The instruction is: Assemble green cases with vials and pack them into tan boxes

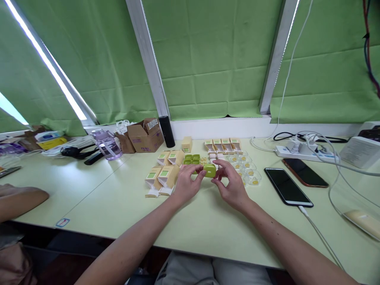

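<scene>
- From my remote seat, I see both forearms reaching in from the bottom of the view and converging above the table (118, 213), in front of its middle.
- My left hand (187, 185) is turned inward with bent fingers; its thumb and fingertips pinch a small green case (209, 170) by its left side.
- My right hand (233, 188) comes in from the other side, index finger above and thumb below, curved around the case's right edge; I cannot tell whether those fingertips press on it.
- The green case sits between my two hands, in front of the other green cases (191, 157).
- Cream boxes (168, 175) stand with flaps out just beside my left hand.
- Clear plastic pieces (254, 174) with yellow centers lie near my right hand, and a white-edged phone (288, 187) rests farther right.
</scene>
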Available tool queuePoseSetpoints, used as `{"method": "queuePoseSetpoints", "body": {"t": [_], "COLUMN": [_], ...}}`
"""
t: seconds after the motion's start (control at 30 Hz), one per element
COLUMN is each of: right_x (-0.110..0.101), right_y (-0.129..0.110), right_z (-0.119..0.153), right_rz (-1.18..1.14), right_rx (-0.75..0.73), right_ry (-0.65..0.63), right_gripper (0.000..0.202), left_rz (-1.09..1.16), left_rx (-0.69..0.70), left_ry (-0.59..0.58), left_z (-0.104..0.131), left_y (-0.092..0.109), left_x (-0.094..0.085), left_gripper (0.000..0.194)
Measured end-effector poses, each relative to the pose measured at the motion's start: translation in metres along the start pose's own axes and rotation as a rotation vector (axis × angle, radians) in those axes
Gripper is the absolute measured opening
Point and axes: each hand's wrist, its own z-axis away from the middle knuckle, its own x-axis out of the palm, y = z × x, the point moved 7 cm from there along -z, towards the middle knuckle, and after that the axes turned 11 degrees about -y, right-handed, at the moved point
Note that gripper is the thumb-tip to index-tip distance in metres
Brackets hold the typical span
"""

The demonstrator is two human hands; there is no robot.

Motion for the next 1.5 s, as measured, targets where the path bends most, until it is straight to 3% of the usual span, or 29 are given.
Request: {"method": "queuePoseSetpoints", "body": {"t": [0.4,0.9,1.23,1.37,1.5], "right_x": [-0.004,-0.006,-0.004,-0.002,0.001], "right_y": [-0.001,0.012,0.013,0.015,0.015], "right_z": [-0.003,-0.001,-0.002,-0.003,-0.004], "right_rz": [-0.081,-0.266,-0.313,-0.285,-0.237], "right_rx": [0.062,0.135,0.199,0.22,0.216], "right_ry": [0.04,0.069,0.052,0.046,0.013], "right_gripper": [0.034,0.037,0.043,0.044,0.04], "left_rz": [0.003,0.005,-0.088,-0.106,-0.091], "left_rx": [-0.024,0.106,0.137,0.232,0.287], "left_ry": [-0.067,-0.178,-0.115,-0.155,-0.219], "left_z": [0.0,-0.002,0.0,0.0,0.001], "left_y": [-0.001,0.003,0.009,0.023,0.029], "left_x": [0.003,0.006,0.001,0.002,0.006], "left_gripper": [0.039,0.016,0.025,0.047,0.045]}}
